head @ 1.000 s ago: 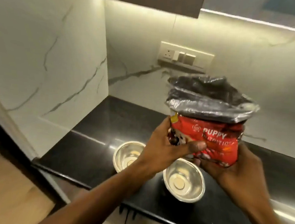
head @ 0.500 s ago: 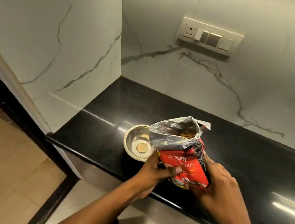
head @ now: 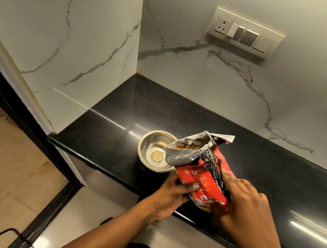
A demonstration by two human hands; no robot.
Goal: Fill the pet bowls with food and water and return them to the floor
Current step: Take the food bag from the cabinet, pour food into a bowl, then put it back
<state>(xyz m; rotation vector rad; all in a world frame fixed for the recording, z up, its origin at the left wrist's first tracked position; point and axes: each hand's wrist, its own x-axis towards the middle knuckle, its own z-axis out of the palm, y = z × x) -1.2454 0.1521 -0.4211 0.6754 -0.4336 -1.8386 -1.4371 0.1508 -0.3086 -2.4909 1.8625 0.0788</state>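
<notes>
A red puppy food bag (head: 203, 178) with a silver lining is open at the top, and brown kibble shows inside its mouth. My left hand (head: 172, 197) grips the bag's front, thumb across the label. My right hand (head: 244, 204) holds its right side and back. The bag tilts left, its mouth over the rim of a steel bowl (head: 152, 152) that stands bare on the black counter (head: 130, 111). A second bowl is hidden behind the bag.
White marble walls meet in a corner behind the counter. A switch and socket panel (head: 246, 32) is on the back wall. The counter's front edge runs under my hands. Beige floor tiles and a dark door frame (head: 39, 221) lie lower left.
The bag has come down from chest height to just above the counter and tilted left toward the bowl. My view has dropped, and the second bowl has gone out of sight behind the bag.
</notes>
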